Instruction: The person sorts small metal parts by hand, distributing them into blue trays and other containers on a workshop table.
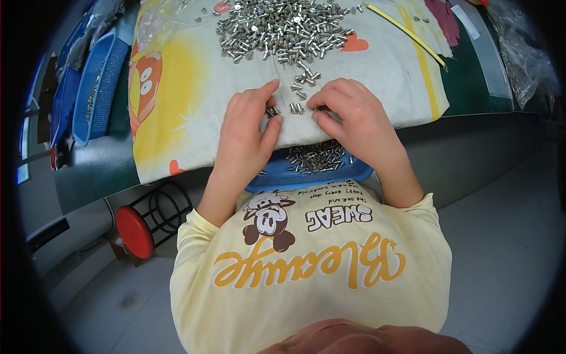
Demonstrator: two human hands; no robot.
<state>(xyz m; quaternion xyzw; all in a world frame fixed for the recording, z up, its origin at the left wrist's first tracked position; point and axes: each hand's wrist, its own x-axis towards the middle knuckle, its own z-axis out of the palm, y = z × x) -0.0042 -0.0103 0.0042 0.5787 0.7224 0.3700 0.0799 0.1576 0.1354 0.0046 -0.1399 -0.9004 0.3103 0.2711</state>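
Observation:
Small silvery headed metal fasteners [296, 108] stand and lie on the cloth between my two hands; a short trail of them runs back to a large heap [283, 29]. My left hand [244, 121] rests on the cloth near the front edge, its thumb and fingers curled around a few fasteners [271, 111]. Opposite it, my right hand [352, 111] is curled, thumb and forefinger closing on a fastener partly hidden by the fingers. Below the table edge, against my shirt, sits a blue plastic basket [277, 182] holding many similar fasteners [318, 158].
A pale patterned cloth [395, 88] covers the green table [471, 82]. A yellow strip [407, 35] lies at the right. Blue baskets [100, 88] stand at the left edge. Clear plastic bags [525, 53] lie far right. A red stool [135, 232] is on the floor.

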